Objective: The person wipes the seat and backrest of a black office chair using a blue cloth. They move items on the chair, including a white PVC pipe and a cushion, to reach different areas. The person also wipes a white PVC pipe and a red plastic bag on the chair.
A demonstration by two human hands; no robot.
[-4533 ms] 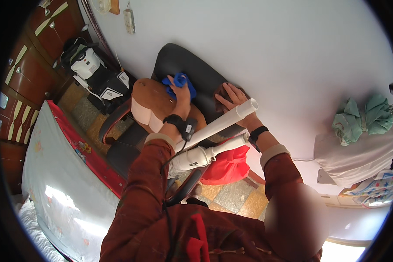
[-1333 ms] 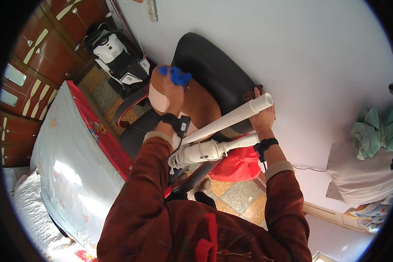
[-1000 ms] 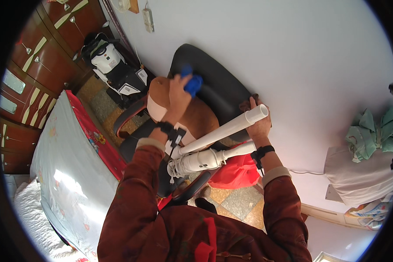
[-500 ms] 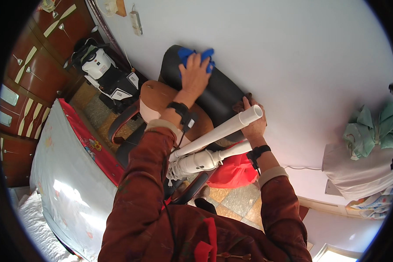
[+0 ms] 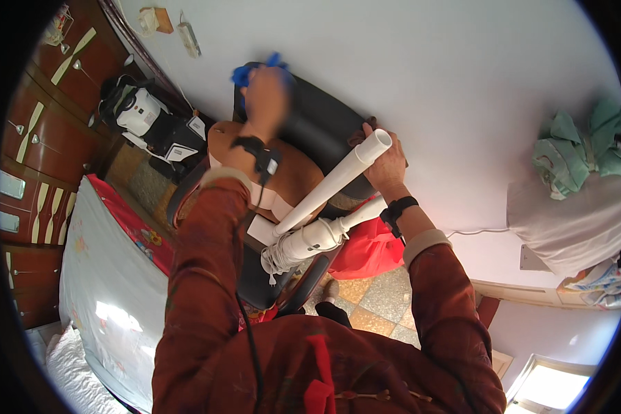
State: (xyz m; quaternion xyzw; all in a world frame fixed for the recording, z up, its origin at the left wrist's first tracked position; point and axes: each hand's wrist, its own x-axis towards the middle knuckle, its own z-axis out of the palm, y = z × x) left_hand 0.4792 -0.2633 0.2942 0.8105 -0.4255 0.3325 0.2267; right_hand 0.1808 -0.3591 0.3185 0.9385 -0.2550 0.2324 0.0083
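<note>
My left hand [image 5: 268, 100], blurred by motion, is closed on a blue cloth [image 5: 243, 74] pressed to the upper left end of a black chair backrest [image 5: 317, 114]. At the backrest's right end, my right hand [image 5: 390, 169] grips the edge, partly hidden behind a white tube. A small dark brown bit [image 5: 357, 136] shows by its fingertips; I cannot tell what it is. The long white tube [image 5: 331, 183] and a white vacuum-like appliance [image 5: 303, 245] with its cord wound round it lean across the chair. Behind them rests a brown and tan cushion [image 5: 283, 165].
A white and black ride-on toy vehicle [image 5: 141, 114] stands left, before brown cabinets [image 5: 45, 148]. A sheet-covered bed [image 5: 110, 276] lies nearer. Red fabric [image 5: 369, 252] hangs beside the chair's armrest [image 5: 307, 283]. Right, a green bundle [image 5: 566, 155] sits on a covered object [image 5: 552, 214].
My left hand and the blue cloth have moved left along the backrest to its upper end. My right hand keeps its grip at the other end. The whole view has shifted slightly.
</note>
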